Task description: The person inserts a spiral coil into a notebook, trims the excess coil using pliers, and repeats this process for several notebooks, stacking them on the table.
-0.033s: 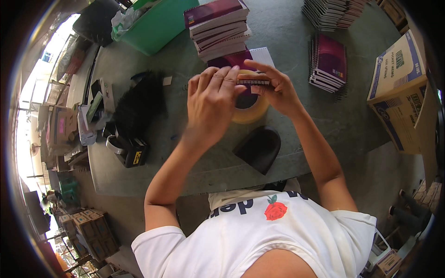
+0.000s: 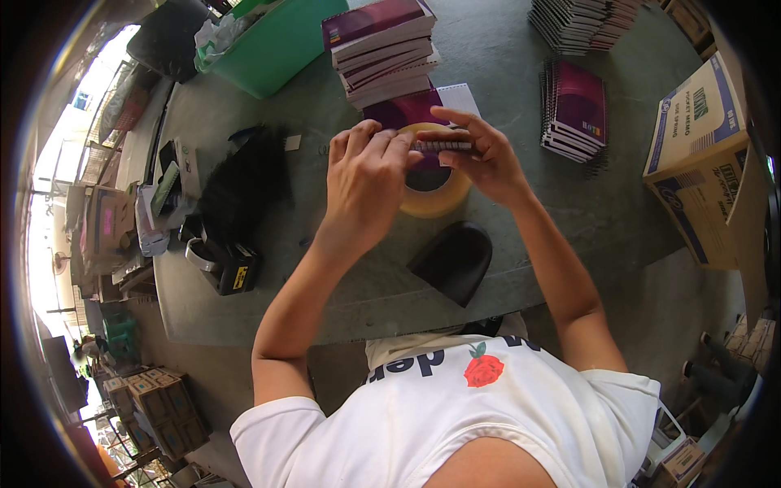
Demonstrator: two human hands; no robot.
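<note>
Edge-on between my hands is a small spiral notebook (image 2: 443,146), its coil facing me. My right hand (image 2: 492,167) grips its right end between thumb and fingers, with the index finger lifted above it. My left hand (image 2: 362,179) is closed at the left end; its fingertips are partly hidden behind the hand. Below them lies a wide roll of yellowish tape (image 2: 431,207) on the table. Just beyond, a purple-covered notebook (image 2: 403,107) and an open white page (image 2: 461,98) rest in front of a tall stack of purple notebooks (image 2: 382,49).
A black rounded object (image 2: 455,264) lies near the table's front edge. To the left are a black tape dispenser (image 2: 228,260) and dark blurry material (image 2: 244,179). A green bin (image 2: 272,53) stands far left. Notebook stacks (image 2: 576,106) and an open carton (image 2: 700,163) are at right.
The fingers of my left hand have shifted slightly downward at the notebook's left end. The notebook has tilted a little, and more of the tape roll shows.
</note>
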